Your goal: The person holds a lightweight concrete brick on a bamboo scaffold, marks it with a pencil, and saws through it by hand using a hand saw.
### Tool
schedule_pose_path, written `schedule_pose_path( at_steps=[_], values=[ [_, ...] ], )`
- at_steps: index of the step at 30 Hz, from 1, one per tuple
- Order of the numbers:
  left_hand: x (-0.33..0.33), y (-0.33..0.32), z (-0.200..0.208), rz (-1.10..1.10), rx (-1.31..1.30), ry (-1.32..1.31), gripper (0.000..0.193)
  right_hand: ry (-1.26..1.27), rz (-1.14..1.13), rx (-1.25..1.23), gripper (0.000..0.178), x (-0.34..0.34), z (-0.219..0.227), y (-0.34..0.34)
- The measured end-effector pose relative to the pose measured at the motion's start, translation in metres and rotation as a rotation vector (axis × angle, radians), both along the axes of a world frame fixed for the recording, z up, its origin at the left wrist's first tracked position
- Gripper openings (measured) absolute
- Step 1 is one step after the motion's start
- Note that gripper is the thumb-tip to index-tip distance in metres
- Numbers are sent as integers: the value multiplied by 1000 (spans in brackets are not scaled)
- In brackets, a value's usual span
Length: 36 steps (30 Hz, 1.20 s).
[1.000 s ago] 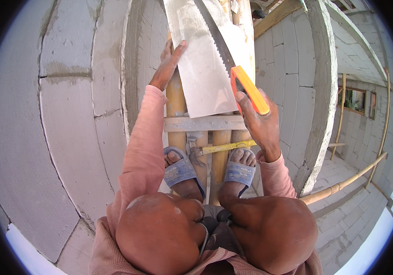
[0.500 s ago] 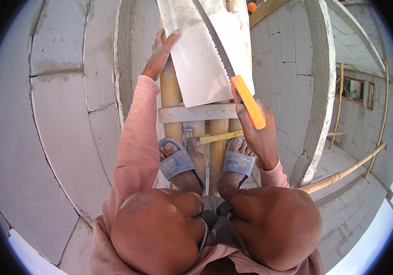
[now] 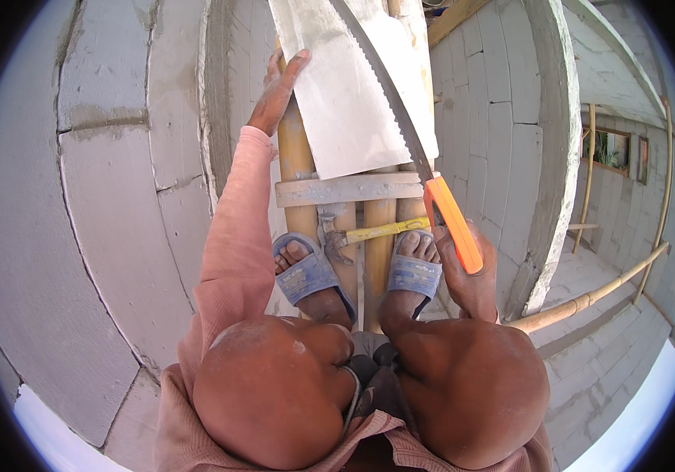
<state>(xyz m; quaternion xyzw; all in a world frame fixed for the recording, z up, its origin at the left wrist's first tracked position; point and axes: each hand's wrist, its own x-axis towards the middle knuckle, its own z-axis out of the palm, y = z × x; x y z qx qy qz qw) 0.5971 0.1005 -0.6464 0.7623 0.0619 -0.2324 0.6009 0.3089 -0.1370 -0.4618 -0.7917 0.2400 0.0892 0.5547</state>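
Note:
My left hand (image 3: 276,96) grips the left edge of a pale lightweight concrete block (image 3: 337,102), its thumb on top and its fingers along the side. In my right hand (image 3: 472,274) is the orange handle of a handsaw (image 3: 455,226), held low and to the right of the block. The toothed blade runs diagonally up across the block, and its far end leaves the top of the view. How deep the blade sits in the block cannot be made out.
Bamboo poles (image 3: 298,145) with a wooden crosspiece (image 3: 337,189) lie under the block and my sandalled feet (image 3: 306,275). A yellow-handled hammer (image 3: 380,232) rests between the feet. Grey block walls (image 3: 109,228) rise on both sides; a bamboo rail (image 3: 589,297) stands at the right.
My right hand has drawn the saw back toward me and to the right, so its handle is now clear of the block's near edge. The left hand stays on the block.

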Motion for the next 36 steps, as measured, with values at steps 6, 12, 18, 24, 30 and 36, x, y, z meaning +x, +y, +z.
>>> schedule_pose_path(
  at_steps=[6,12,18,24,30,36],
  values=[
    [-1,0,-4,14,9,-5,129,-27,160,105,15,-63,62,4],
    [-1,-2,0,-19,23,-18,131,23,339,252,15,-106,98,1],
    [-1,-1,1,0,-16,-30,129,63,378,294,14,-112,100,3],
    [-3,-1,5,28,-18,-52,126,83,376,322,14,-116,98,4],
    [-6,-7,9,20,-124,-40,126,96,368,342,14,-119,97,5],
    [-3,-1,0,-23,-126,-97,127,115,371,371,15,-122,100,7]
  ],
)
